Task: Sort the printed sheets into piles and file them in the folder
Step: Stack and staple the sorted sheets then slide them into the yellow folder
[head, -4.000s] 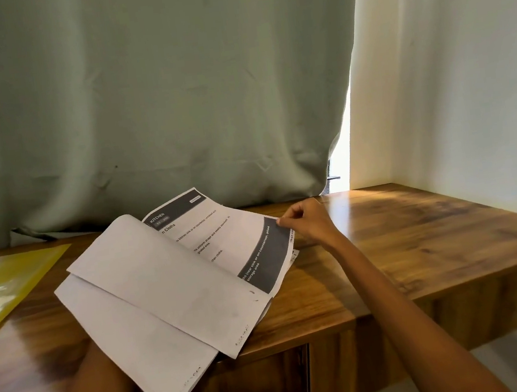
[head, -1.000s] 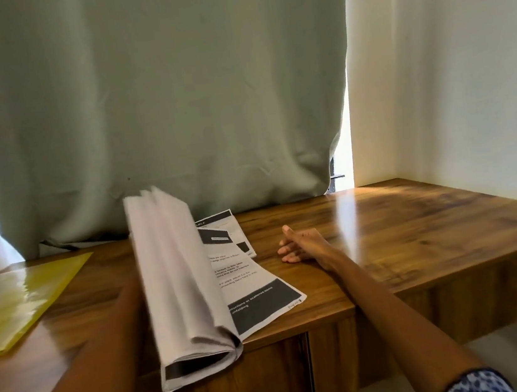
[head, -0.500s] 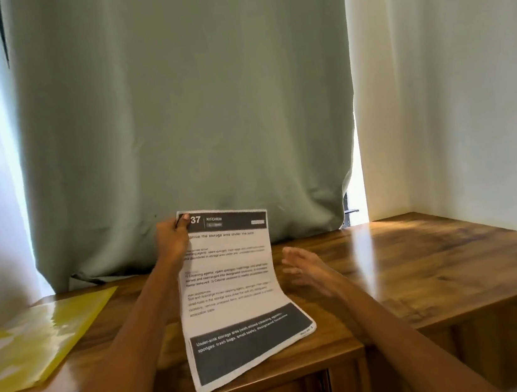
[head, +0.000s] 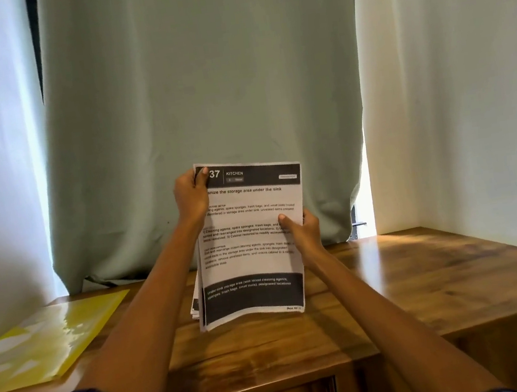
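The single head camera looks forward and slightly down from the person's own eye level, facing the curtain (head: 205,104) straight on. It sits close over the counter (head: 427,288), both forearms reaching in from the bottom edge.

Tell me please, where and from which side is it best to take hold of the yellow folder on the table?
Probably the near right corner of the yellow folder, approached from the right. It lies flat on the wooden table, so that free edge is the easiest place to slip fingers under. Both hands are busy: the left hand and right hand hold the printed sheets.
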